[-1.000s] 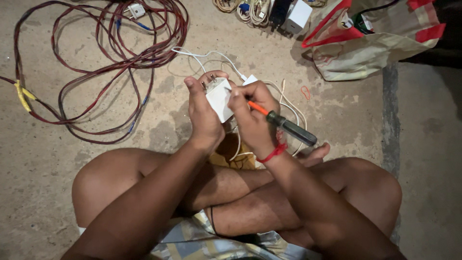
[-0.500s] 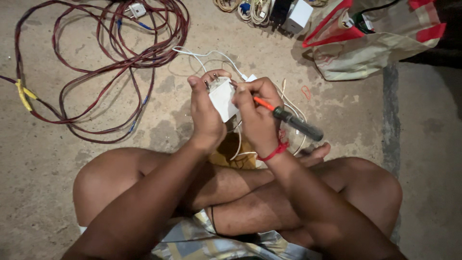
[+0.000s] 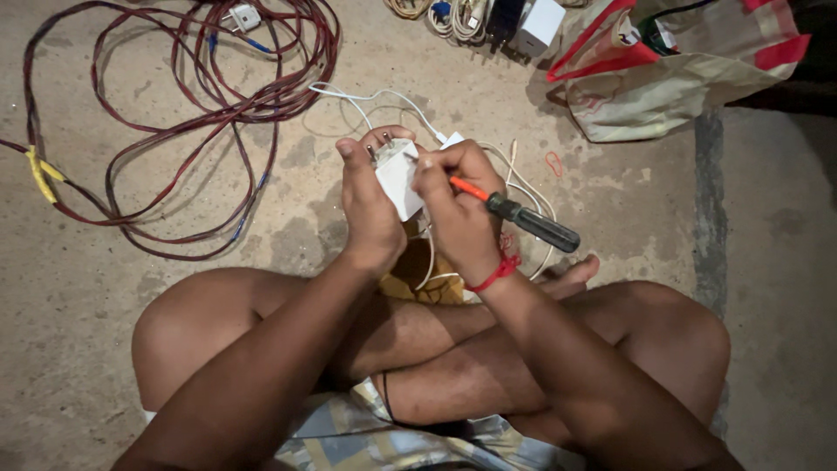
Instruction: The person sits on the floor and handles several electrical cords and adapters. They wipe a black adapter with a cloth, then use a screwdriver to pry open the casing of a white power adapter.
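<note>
While person sits cross-legged on concrete floor (image 3: 785, 288), left hand (image 3: 370, 209) is wrapped tight round a white plug adapter (image 3: 398, 177), held above the lap, pins up. Right hand (image 3: 462, 214), red wrist band (image 3: 493, 273), pinches a screwdriver (image 3: 514, 212), orange shank, black handle; tip sits at adapter's top edge. White cable (image 3: 384, 98) loops on floor just beyond hands. Further out, left: red wire coil (image 3: 187, 113). Far right: red-trimmed bag (image 3: 680, 74). Top edge: white chargers (image 3: 536, 24).
</note>
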